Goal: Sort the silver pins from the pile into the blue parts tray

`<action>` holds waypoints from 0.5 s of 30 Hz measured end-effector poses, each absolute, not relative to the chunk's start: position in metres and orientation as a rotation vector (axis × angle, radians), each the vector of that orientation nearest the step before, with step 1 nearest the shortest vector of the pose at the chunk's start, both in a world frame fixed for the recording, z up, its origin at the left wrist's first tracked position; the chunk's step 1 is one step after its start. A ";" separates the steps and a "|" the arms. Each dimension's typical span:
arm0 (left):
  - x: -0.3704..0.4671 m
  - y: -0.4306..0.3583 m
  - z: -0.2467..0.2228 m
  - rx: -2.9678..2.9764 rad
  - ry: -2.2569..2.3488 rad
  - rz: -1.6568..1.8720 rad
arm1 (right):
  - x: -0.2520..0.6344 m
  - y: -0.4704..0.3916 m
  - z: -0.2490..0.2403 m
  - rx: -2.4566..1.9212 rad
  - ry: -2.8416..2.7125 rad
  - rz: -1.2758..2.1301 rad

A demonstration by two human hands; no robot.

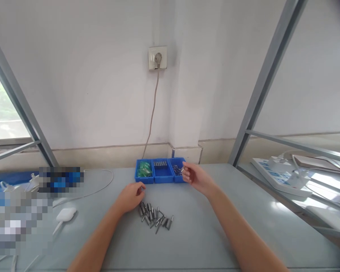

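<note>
My right hand is at the right edge of the right blue bin, its fingers pinched together. A tiny bit of something may show at the fingertips, too small to name. Loose thin metal pins lie in that bin. My left hand rests low over the table with its fingers curled inward; their inside is hidden. Just right of and below it lies a loose pile of metal pieces, short cylinders with thinner stems. The middle blue bin holds small metal cylinders in neat rows.
Green pieces fill the left blue bin. A white charger with a cable lies on the left of the grey table. Grey frame posts rise at both sides. A power strip lies far right.
</note>
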State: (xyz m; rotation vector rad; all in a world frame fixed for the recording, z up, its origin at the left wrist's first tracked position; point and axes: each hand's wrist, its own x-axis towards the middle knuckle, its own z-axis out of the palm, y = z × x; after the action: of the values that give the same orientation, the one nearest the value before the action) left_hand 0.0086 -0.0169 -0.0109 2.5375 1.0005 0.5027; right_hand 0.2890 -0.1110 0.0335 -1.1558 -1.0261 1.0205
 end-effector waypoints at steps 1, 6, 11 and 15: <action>0.008 -0.017 -0.011 2.538 1.005 0.503 | 0.294 -0.110 0.031 -1.248 -1.024 0.966; 0.008 -0.015 -0.014 2.538 1.009 0.513 | 0.308 -0.101 0.017 -1.765 -1.035 0.477; 0.010 -0.026 0.010 2.449 0.954 0.736 | 0.290 -0.106 0.029 -1.695 -1.146 0.162; -0.011 -0.071 0.054 2.202 0.792 1.531 | 0.272 -0.150 0.058 -1.248 -1.142 -0.232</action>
State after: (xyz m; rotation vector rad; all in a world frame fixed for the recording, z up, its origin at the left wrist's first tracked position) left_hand -0.0105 -0.0707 0.0544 2.2019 0.7916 1.5307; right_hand 0.2720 -0.1503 0.0576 -1.2479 -1.1423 -0.2325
